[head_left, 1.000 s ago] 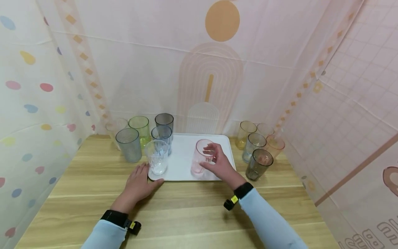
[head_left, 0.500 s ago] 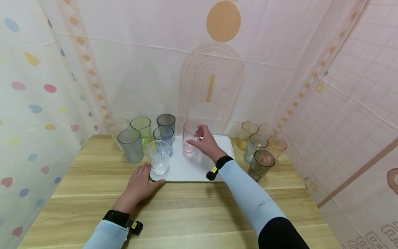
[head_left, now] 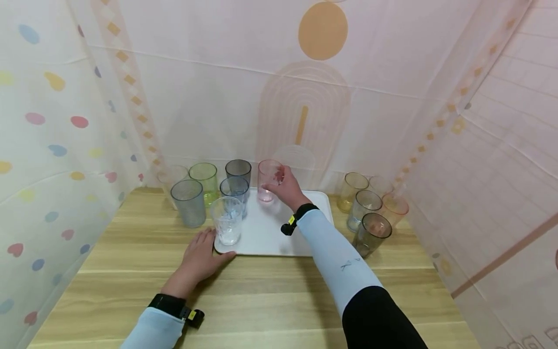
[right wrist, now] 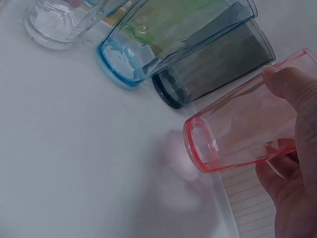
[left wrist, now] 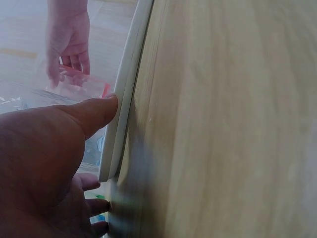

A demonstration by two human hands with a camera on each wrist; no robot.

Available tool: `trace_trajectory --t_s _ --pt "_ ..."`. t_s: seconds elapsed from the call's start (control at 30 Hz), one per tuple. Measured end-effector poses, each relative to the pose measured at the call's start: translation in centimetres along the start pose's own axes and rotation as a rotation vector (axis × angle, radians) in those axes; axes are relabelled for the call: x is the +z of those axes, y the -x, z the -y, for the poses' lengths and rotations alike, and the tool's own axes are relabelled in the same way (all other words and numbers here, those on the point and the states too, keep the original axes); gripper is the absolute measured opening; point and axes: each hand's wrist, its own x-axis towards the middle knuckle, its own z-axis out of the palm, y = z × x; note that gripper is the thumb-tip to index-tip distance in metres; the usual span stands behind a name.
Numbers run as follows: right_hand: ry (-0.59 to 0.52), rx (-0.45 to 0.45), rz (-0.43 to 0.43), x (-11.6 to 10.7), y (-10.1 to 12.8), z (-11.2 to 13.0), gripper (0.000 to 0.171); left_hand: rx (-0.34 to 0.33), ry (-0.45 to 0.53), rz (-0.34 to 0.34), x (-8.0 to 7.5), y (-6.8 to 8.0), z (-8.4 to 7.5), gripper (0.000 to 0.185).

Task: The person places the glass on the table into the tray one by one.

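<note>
My right hand (head_left: 286, 187) holds a pink drinking glass (head_left: 267, 180), thumb on one side and fingers on the other, at the back of the white tray (head_left: 279, 245). In the right wrist view its base (right wrist: 200, 148) shows above the tray, with a pinkish shadow below. Beside it on the tray are a dark grey glass (right wrist: 208, 74) and a blue glass (right wrist: 124, 64). A clear ribbed glass (head_left: 227, 225) stands at the tray's front left. At that corner rests my left hand (head_left: 201, 258), fingers extended along the side and thumb (left wrist: 101, 111) on the front rim.
Left of the tray stand a blue-grey glass (head_left: 189, 206), a green glass (head_left: 204, 177) and a pale clear glass. Several glasses cluster right of it, including an amber one (head_left: 353, 189) and a brown one (head_left: 371, 235). A curtain (head_left: 209, 111) hangs behind the wooden table (head_left: 261, 300).
My right hand has carried the pink glass from the tray's front right to its back, beside the dark grey glass. The left hand has stayed at the tray's corner.
</note>
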Motion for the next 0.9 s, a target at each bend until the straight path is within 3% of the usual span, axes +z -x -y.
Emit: trace_trajectory --t_s 0.27,0.9 --pt "-0.054 0.007 -0.016 0.9 -0.6 -0.3 0.09 -0.018 0.003 -0.002 0.1 -0.1 0.0 0.11" --pt "-0.033 0.035 -0.013 1.6 -1.5 -1.7 0.093 -0.042 0.0 0.015 0.0 0.0 -0.1 0.113"
